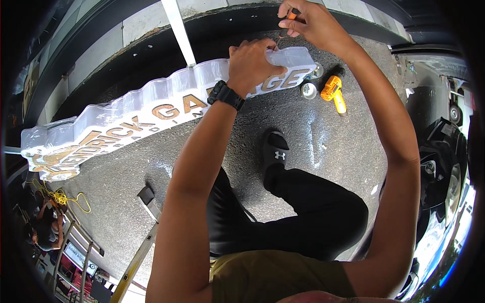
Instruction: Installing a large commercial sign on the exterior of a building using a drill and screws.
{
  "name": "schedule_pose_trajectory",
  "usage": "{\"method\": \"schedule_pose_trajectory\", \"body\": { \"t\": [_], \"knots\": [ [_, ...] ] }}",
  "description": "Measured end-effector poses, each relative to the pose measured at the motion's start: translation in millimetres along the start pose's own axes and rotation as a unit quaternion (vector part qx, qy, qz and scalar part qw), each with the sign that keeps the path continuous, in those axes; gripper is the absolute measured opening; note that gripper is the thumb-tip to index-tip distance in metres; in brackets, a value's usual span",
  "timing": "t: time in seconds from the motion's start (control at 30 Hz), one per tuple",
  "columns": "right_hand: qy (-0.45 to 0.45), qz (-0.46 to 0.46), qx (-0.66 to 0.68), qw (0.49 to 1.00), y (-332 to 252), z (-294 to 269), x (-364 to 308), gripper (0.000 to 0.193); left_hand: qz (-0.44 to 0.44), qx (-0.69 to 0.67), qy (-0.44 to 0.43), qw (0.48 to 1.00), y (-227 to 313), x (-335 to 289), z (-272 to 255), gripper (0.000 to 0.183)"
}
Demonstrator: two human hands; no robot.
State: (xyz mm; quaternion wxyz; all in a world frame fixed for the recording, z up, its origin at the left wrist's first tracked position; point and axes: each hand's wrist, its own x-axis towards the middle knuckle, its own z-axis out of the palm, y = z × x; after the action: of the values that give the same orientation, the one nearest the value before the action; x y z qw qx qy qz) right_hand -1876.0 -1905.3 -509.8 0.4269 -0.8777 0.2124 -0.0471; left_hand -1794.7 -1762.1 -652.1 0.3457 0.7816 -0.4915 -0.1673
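A long sign point(202, 76) with clear, scalloped plastic sides and raised gold-brown letters stretches from the far left to the top middle. My left hand point(252, 63), a black watch on its wrist, grips the sign near its right end, fingers bent over the back edge and thumb toward the lettered face. Above that end, my right hand point(308, 22) holds a screwdriver point(291, 16) with an orange and black handle. Its thin shaft slants down to the sign's edge beside my left fingertips; the exact contact point is hard to make out.
A yellow power drill point(332, 90) lies on the asphalt by a small round tin point(308, 91). A white metal bar point(178, 30) meets the sign's back. Lower left are a ladder point(135, 260), yellow cord point(60, 197) and another person point(48, 230). A dark car point(447, 166) stands right.
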Motion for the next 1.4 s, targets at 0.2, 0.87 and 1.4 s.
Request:
{"method": "schedule_pose_trajectory", "body": {
  "t": [0.2, 0.87, 1.4],
  "knots": [
    [-0.108, -0.125, -0.187, 0.968, 13.0, -15.8, 3.3, 0.011, 0.009, 0.007, 0.006, 1.0, -2.3, 0.9, 1.9, 0.055],
    [-0.1, -0.322, -0.566, 0.752, -8.6, -5.1, 0.0, 0.012, 0.0, 0.004, -0.009, 1.0, -2.6, 1.5, 2.0, 0.056],
    [-0.1, -0.338, -0.563, 0.748, -22.8, 3.2, 4.6, 0.018, 0.002, 0.015, 0.007, 1.0, -3.9, 0.0, 2.1, 0.061]
  ]
}}
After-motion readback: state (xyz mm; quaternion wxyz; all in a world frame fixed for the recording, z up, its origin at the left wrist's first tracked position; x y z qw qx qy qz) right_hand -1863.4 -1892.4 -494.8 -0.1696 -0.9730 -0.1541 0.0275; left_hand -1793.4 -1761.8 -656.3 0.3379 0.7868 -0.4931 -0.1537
